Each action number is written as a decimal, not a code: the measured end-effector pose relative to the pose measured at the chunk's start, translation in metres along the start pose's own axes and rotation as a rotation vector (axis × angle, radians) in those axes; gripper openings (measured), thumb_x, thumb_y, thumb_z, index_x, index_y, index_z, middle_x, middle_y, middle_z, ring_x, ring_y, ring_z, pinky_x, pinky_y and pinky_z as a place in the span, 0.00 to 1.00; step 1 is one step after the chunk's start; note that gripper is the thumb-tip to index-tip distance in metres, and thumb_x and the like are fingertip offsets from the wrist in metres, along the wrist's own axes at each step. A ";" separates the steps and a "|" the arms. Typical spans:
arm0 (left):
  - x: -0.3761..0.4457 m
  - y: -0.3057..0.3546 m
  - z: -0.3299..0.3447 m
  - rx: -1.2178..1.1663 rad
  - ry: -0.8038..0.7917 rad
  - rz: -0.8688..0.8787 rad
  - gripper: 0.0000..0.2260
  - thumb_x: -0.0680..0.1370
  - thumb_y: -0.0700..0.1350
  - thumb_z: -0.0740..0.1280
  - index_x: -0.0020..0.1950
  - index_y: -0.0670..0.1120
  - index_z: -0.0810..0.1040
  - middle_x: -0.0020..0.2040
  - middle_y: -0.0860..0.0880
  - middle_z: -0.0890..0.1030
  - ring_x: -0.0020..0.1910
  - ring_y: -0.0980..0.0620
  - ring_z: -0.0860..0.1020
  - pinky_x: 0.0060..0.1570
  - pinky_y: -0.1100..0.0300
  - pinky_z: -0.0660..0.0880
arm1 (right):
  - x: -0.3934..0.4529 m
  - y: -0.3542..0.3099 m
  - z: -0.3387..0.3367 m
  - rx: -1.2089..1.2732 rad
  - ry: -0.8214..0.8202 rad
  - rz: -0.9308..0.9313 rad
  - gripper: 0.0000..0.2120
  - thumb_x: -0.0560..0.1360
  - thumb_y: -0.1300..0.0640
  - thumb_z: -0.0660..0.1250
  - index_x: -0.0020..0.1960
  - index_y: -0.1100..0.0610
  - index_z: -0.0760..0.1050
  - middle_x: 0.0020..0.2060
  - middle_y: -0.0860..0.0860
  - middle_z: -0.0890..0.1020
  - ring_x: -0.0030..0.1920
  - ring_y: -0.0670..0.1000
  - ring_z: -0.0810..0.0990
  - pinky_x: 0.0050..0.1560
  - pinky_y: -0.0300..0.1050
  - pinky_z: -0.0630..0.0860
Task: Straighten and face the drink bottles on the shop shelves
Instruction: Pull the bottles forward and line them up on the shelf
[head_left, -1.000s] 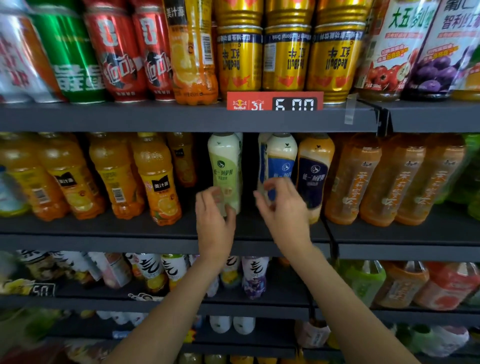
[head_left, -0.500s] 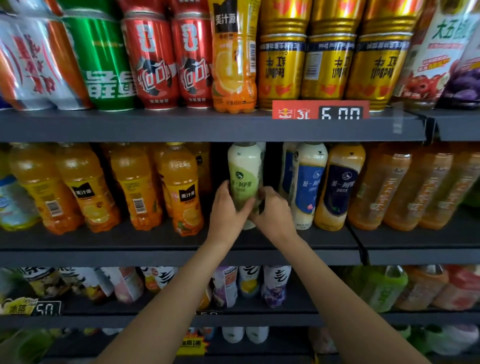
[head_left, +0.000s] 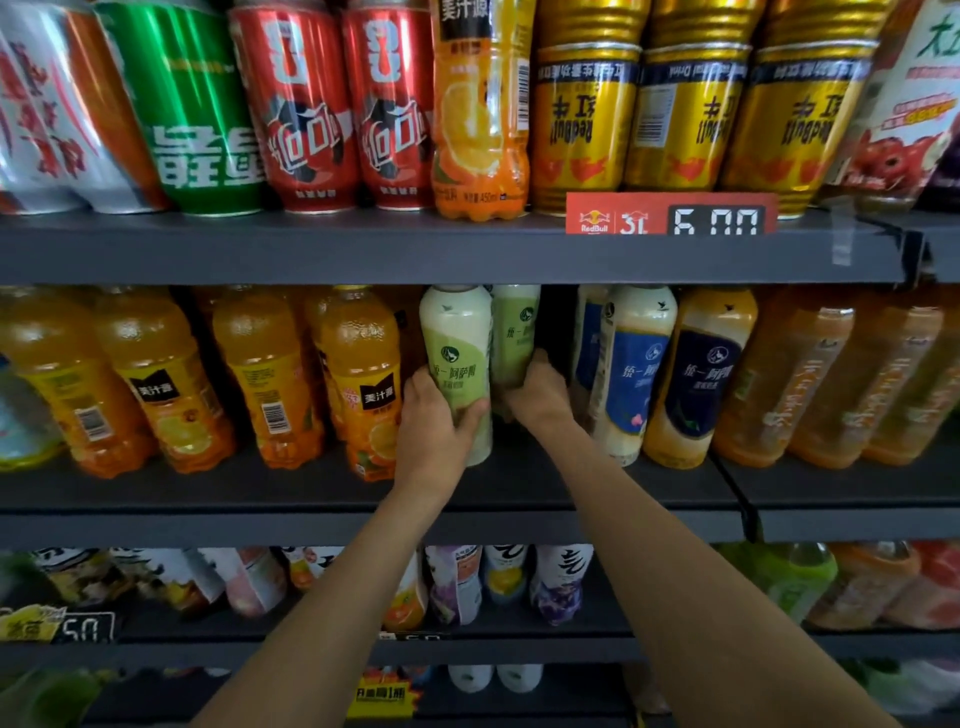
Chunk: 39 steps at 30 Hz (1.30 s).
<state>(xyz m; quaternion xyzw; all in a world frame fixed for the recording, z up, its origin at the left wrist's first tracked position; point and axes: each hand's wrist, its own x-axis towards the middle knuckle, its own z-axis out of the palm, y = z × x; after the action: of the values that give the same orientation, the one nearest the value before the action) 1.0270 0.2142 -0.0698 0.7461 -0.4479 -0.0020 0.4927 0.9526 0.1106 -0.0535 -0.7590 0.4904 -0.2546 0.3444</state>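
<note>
- Head view looks at dark shop shelves; both bare forearms reach up from the bottom edge to the middle shelf (head_left: 519, 483).
- The left hand (head_left: 434, 421) wraps the lower part of the front green-label bottle (head_left: 457, 358), thumb across the label's lower edge; its other fingers go round the far side and are hidden.
- That bottle stands at the shelf front, label facing out, its cap cut off by the shelf above.
- The right hand (head_left: 537, 392) grips the second green-label bottle (head_left: 514, 332), which stands just behind and to the right of the first; the fingers curl round it, but their tips are lost in the dark gap.
- The second bottle's base is hidden by the hand and the front bottle.
- To the right stand a blue-label bottle (head_left: 636, 374) and a navy-label bottle (head_left: 701, 374); another bottle behind the blue one is mostly covered.
- Left of the hands, orange juice bottles (head_left: 260, 379) stand in a row; two of them show barcodes rather than their fronts.
- On the top shelf the gold cans (head_left: 685, 114) carry upside-down lettering, and their upper parts are cropped.
- A red price tag (head_left: 670, 215) reads 6.00.
- The lower shelves are blurred; their labels cannot be read.
</note>
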 end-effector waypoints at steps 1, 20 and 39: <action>0.000 0.000 0.000 -0.004 -0.003 -0.001 0.25 0.75 0.47 0.69 0.65 0.37 0.64 0.61 0.40 0.70 0.62 0.44 0.69 0.55 0.61 0.64 | 0.000 0.001 0.001 0.005 0.017 0.006 0.26 0.72 0.56 0.69 0.66 0.62 0.63 0.61 0.61 0.75 0.60 0.60 0.75 0.57 0.54 0.74; -0.002 0.000 -0.004 -0.051 -0.033 -0.026 0.23 0.73 0.46 0.71 0.62 0.38 0.66 0.59 0.41 0.72 0.60 0.45 0.71 0.52 0.60 0.67 | -0.040 0.006 0.019 -0.054 0.311 0.055 0.31 0.73 0.49 0.69 0.66 0.63 0.58 0.63 0.60 0.66 0.59 0.64 0.74 0.50 0.55 0.73; -0.038 0.021 0.028 -0.085 -0.211 -0.036 0.37 0.70 0.45 0.74 0.73 0.45 0.58 0.68 0.46 0.68 0.66 0.47 0.69 0.60 0.53 0.68 | -0.094 0.064 -0.050 -0.003 0.573 -0.136 0.17 0.73 0.57 0.70 0.56 0.62 0.68 0.51 0.55 0.76 0.52 0.55 0.76 0.43 0.45 0.69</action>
<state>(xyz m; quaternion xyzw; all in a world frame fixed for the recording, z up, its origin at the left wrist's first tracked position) 0.9783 0.2170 -0.0854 0.7281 -0.4833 -0.1084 0.4739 0.8435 0.1654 -0.0759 -0.6877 0.5163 -0.4802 0.1728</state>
